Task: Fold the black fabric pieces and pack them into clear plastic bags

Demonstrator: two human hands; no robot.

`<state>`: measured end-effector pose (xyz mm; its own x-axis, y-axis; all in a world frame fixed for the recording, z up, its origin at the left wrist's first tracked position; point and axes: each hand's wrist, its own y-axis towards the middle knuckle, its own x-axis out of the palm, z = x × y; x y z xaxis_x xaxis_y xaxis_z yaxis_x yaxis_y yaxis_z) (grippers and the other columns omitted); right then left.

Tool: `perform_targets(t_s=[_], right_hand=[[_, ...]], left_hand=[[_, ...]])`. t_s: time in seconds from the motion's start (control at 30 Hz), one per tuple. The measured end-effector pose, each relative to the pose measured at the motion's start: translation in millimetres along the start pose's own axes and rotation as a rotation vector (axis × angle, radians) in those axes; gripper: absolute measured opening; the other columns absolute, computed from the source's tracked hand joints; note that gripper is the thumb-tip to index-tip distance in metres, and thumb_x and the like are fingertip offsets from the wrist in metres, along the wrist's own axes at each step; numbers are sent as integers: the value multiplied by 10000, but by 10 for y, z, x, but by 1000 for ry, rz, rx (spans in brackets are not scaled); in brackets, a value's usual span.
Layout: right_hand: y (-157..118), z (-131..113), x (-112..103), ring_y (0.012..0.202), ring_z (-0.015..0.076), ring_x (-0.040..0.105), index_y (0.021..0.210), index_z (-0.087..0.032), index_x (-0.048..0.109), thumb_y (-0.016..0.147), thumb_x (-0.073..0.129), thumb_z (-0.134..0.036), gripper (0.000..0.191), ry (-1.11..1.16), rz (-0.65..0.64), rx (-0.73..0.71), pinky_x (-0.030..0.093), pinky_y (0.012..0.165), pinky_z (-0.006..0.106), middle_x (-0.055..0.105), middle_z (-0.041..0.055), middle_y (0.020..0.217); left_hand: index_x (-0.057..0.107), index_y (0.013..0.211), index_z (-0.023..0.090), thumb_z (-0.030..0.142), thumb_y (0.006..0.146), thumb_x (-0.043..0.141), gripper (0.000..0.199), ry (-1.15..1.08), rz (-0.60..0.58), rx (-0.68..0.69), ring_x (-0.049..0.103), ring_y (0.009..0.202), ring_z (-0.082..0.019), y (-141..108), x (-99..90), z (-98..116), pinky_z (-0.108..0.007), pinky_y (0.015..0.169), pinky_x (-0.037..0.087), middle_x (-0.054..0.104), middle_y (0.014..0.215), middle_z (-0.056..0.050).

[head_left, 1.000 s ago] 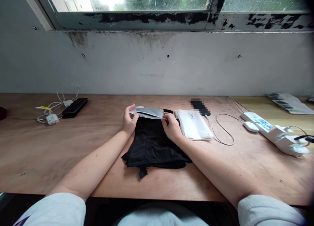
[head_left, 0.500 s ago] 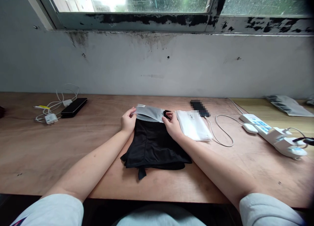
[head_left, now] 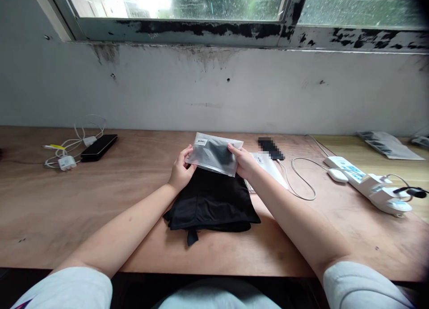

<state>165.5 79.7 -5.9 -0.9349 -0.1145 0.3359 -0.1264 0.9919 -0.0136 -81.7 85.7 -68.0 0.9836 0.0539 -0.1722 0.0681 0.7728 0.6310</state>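
Observation:
Between my two hands is a frosted plastic bag point(head_left: 214, 154) with a barcode label near its upper left corner; something dark shows through it. My left hand point(head_left: 182, 168) grips the bag's left edge, thumb below and fingers behind. At the right edge my right hand point(head_left: 244, 160) pinches it, thumb on the front face. The bag is tilted above a pile of folded black fabric point(head_left: 214, 206), which lies on the table with a small tab sticking out at the front. A stack of white plastic bags point(head_left: 268, 168) is partly hidden behind my right forearm.
A pixelated dark phone-like object point(head_left: 271, 148) lies behind the white bags. To the right are a power strip point(head_left: 365, 179) with plugged-in chargers and a filled bag point(head_left: 390, 146). At left sit a black flat case point(head_left: 99, 147) and white cables point(head_left: 65, 152).
The frosted bag has been lifted and tilted, so its labelled face now shows. Its mouth was gaping before, with black stuff at its right end. Both hands shifted slightly, keeping their grip.

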Motion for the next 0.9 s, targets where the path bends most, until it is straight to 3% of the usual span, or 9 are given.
perform_targets(t_s=[0.1, 0.2, 0.37, 0.5, 0.57, 0.63, 0.73, 0.8, 0.9], right_hand=[[-68, -71, 74, 933, 250, 715, 1026, -237, 692, 728, 820, -526, 435, 34, -1, -176, 592, 798, 376, 759, 38, 982], [-145, -132, 168, 943, 240, 707, 1006, -230, 707, 737, 814, -526, 413, 18, 68, -275, 578, 816, 359, 758, 39, 992], [-181, -150, 242, 911, 225, 695, 967, -225, 729, 761, 787, -538, 379, -38, 202, -407, 559, 807, 335, 749, 36, 957], [-99, -258, 128, 919, 227, 681, 997, -210, 699, 809, 721, -552, 391, -98, 377, -582, 548, 799, 347, 726, 55, 978], [-80, -410, -11, 901, 229, 670, 1050, -193, 667, 854, 654, -532, 392, -227, 507, -676, 542, 776, 359, 701, 69, 975], [-110, -610, -187, 867, 223, 653, 1148, -184, 626, 861, 629, -444, 388, -493, 635, -751, 530, 770, 371, 673, 71, 958], [-234, -886, -457, 760, 214, 618, 1330, -211, 532, 824, 623, -288, 519, -943, 732, -716, 507, 788, 410, 643, 27, 826], [-335, -975, -611, 742, 227, 606, 1267, -224, 580, 801, 596, -215, 467, -1167, 751, -626, 492, 794, 421, 633, 20, 767], [-497, -919, -787, 806, 257, 622, 1007, -204, 662, 794, 577, -210, 230, -1336, 774, -535, 482, 796, 407, 666, 72, 810]], left_hand=[[391, 1450, 281, 311, 830, 768, 726, -71, -29, -51, 527, 1367, -281, 2, 15, -60, -456, 1110, 476, 445, 1537, -164], [329, 1483, 305, 317, 781, 819, 856, -74, -41, -82, 590, 1293, -279, -1, 17, -48, -443, 1059, 517, 492, 1477, -158], [271, 1520, 352, 295, 739, 846, 972, -38, -55, -55, 668, 1159, -254, -10, 22, -16, -431, 989, 553, 538, 1423, -134], [249, 1549, 341, 273, 794, 788, 930, 0, -73, -34, 634, 1221, -260, -23, 16, -13, -448, 1023, 528, 517, 1454, -152], [241, 1557, 329, 271, 822, 754, 899, 29, -90, -27, 606, 1264, -266, -30, 10, 0, -460, 1049, 508, 508, 1467, -158], [288, 1542, 304, 279, 835, 733, 835, 108, -92, -13, 585, 1285, -275, -30, 6, 15, -468, 1065, 491, 529, 1447, -154], [479, 1413, 246, 302, 866, 681, 585, 300, -110, 32, 532, 1330, -295, -21, 11, 19, -500, 1127, 425, 554, 1407, -138], [556, 1319, 215, 317, 888, 646, 452, 402, -123, 56, 495, 1358, -307, -13, 23, 9, -512, 1161, 380, 531, 1415, -143], [555, 1312, 194, 334, 899, 630, 443, 469, -112, 73, 487, 1351, -320, -8, 45, -12, -515, 1156, 379, 508, 1416, -160]])
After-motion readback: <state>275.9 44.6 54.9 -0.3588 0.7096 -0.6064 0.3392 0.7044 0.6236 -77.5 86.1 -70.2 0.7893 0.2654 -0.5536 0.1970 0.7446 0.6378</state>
